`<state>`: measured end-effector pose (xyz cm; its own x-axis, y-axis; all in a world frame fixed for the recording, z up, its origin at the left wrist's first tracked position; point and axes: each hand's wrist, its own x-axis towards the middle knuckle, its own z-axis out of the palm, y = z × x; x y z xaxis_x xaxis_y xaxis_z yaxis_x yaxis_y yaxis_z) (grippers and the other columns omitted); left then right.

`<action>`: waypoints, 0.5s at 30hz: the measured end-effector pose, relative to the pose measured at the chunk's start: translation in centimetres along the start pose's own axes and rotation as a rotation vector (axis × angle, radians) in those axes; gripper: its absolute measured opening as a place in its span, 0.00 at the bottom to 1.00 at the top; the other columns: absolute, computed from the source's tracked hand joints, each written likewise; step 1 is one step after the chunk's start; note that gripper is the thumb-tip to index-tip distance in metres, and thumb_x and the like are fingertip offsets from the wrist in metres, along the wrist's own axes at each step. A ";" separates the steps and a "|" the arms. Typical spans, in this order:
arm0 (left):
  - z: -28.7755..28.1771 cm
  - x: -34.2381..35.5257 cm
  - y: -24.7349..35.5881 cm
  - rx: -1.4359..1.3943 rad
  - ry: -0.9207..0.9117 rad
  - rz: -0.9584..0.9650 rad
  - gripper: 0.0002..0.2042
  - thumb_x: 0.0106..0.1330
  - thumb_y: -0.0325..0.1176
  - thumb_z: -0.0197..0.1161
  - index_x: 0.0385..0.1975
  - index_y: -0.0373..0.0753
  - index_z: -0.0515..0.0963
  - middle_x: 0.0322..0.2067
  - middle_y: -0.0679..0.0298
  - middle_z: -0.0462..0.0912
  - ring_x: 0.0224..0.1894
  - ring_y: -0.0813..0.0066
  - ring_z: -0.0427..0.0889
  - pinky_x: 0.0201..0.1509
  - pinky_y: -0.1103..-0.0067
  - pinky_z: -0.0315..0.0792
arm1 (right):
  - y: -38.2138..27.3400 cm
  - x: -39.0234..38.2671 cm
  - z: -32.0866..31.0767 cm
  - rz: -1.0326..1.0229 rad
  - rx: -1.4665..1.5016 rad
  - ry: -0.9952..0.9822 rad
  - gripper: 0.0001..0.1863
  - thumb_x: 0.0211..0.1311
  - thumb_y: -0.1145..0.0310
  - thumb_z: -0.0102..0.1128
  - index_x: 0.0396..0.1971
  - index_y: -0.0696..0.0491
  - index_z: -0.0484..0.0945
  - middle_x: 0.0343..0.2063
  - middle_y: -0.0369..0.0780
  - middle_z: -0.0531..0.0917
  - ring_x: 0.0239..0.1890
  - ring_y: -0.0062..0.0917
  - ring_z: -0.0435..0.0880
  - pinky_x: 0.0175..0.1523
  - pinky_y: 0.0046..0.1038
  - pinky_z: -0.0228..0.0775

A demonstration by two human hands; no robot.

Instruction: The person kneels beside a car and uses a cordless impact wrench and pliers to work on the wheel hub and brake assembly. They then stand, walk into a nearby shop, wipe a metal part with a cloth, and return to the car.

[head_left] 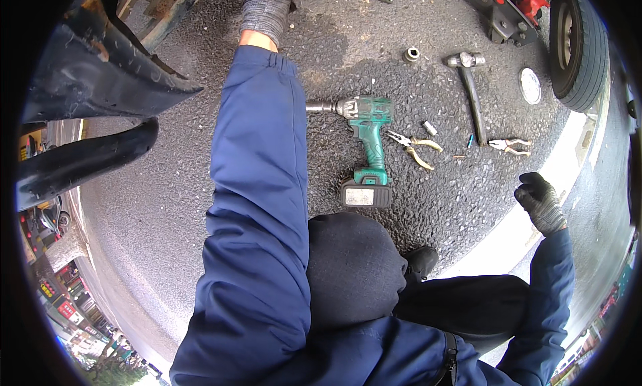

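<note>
My left hand (266, 13), in a grey knit glove, reaches to the top edge, its fingers mostly hidden. My gloved right hand (539, 200) is curled at the right, below the pliers (509, 145); anything inside it is hidden. On the wet asphalt lie a green impact driver (368, 139) with a socket, beside my left sleeve, yellow-handled long-nose pliers (419, 145), a hammer (473, 98), a loose socket (412, 54), a small metal cylinder (429, 128) and a blue pen-like item (470, 140).
Dark metal vehicle parts (107, 85) and a curved black tube (100, 155) are at left. A tire (580, 58) and red-and-black hardware (508, 12) are at upper right, near a white round item (530, 86). A white painted line (481, 245) crosses at right. My bent knees are below.
</note>
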<state>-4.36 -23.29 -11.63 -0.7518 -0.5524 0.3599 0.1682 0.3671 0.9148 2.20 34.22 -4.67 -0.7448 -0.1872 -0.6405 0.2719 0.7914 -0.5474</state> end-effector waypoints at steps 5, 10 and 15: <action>-0.4 0.2 0.4 -0.247 -0.051 -0.321 0.03 0.61 0.30 0.61 0.31 0.39 0.78 0.20 0.66 0.76 0.18 0.77 0.72 0.21 0.80 0.67 | 0.2 0.1 0.0 -0.019 -0.005 -0.008 0.19 0.56 0.72 0.63 0.47 0.59 0.71 0.31 0.39 0.77 0.36 0.21 0.76 0.44 0.25 0.71; -0.6 -0.6 0.8 -0.571 -0.219 -0.137 0.06 0.60 0.26 0.61 0.36 0.35 0.77 0.21 0.65 0.76 0.19 0.76 0.75 0.21 0.82 0.69 | 0.6 0.1 0.0 -0.018 -0.014 -0.003 0.19 0.56 0.72 0.63 0.47 0.59 0.72 0.31 0.39 0.77 0.35 0.21 0.75 0.44 0.25 0.71; -0.3 -0.5 0.4 -0.502 -0.104 -0.213 0.06 0.63 0.30 0.60 0.37 0.37 0.77 0.22 0.66 0.76 0.20 0.76 0.75 0.21 0.81 0.69 | 0.6 0.3 0.0 -0.039 -0.014 0.008 0.19 0.55 0.73 0.63 0.47 0.60 0.71 0.31 0.38 0.77 0.35 0.20 0.75 0.44 0.24 0.71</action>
<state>-3.69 -23.08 -11.41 -0.8571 -0.4896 0.1602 0.2691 -0.1603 0.9497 2.19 34.65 -5.23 -0.7595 -0.2135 -0.6145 0.2343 0.7914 -0.5645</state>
